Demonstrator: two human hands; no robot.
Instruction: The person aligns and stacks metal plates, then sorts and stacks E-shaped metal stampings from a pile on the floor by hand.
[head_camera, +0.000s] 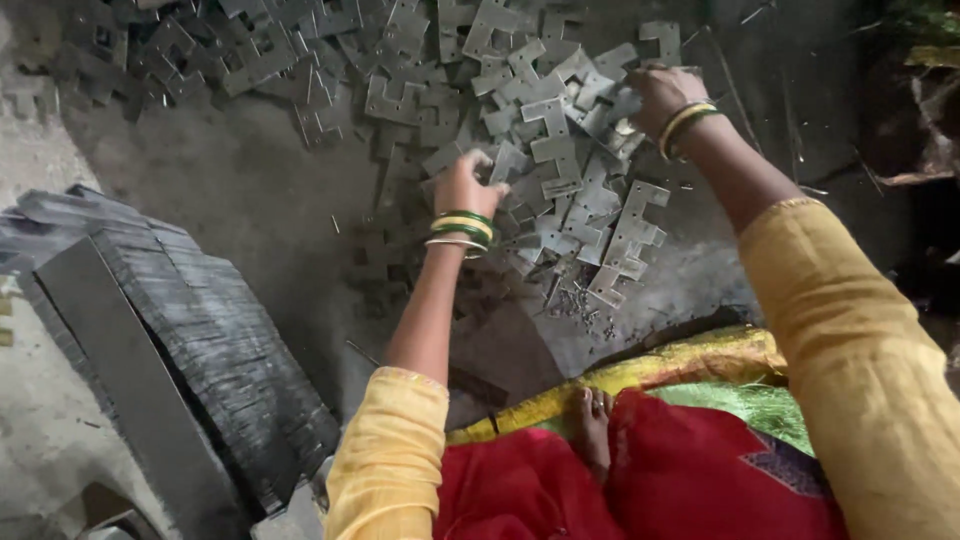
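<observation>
Fingers of left hand (463, 185) and right hand (662, 95) curl among metal plates (560, 160); grip unclear.

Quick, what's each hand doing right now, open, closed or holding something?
Left hand: fingers curled among the flat grey notched metal plates; a grip cannot be told.
Right hand: resting on the same pile; a grip cannot be told.

Right hand (662, 95) fingers buried among metal plates (560, 150); pile cut off at top edge.

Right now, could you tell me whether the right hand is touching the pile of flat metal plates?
Touching: the head view shows the right hand resting on the metal plates, its fingers among them.
</observation>
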